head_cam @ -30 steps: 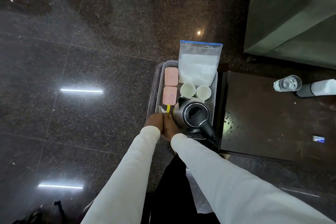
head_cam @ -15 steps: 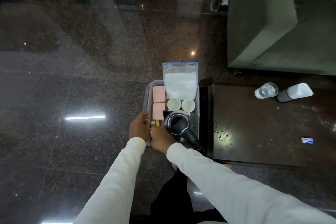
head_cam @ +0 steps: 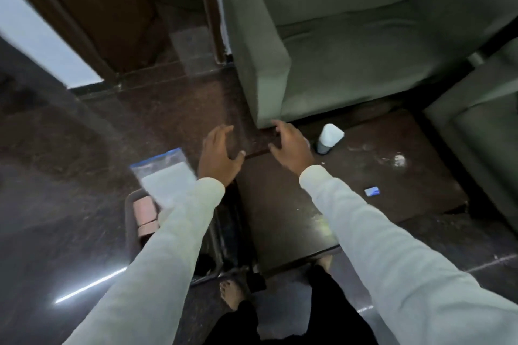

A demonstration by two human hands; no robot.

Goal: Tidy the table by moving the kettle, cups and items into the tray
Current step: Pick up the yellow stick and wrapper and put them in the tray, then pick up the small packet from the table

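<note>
**Operator:** Over the far left corner of the dark desk [head_cam: 280, 204], I have both hands up and empty. The left hand [head_cam: 220, 152] hangs with fingers loosely spread, its grip on nothing; the right hand [head_cam: 291, 147] is the same, fingers slack and apart, just beside the white-topped bottle [head_cam: 328, 137].

**Observer:** Which goes next?

**Operator:** I'd judge that bottle. It lies tipped, long axis slanting, white end up and away to the right, dark end down towards me. I'd close round its middle, across the axis, so it can't roll off.

**Observer:** And the tray?

**Operator:** The tray [head_cam: 129, 221] sits on the floor left of the desk, partly behind my left sleeve. The zip bag [head_cam: 164, 173] leans at its far end, the pink boxes [head_cam: 144, 214] along its left side. The small blue packet [head_cam: 372, 191] waits on the desk, well apart. The picture is blurred; the kettle I can't make out.
</note>
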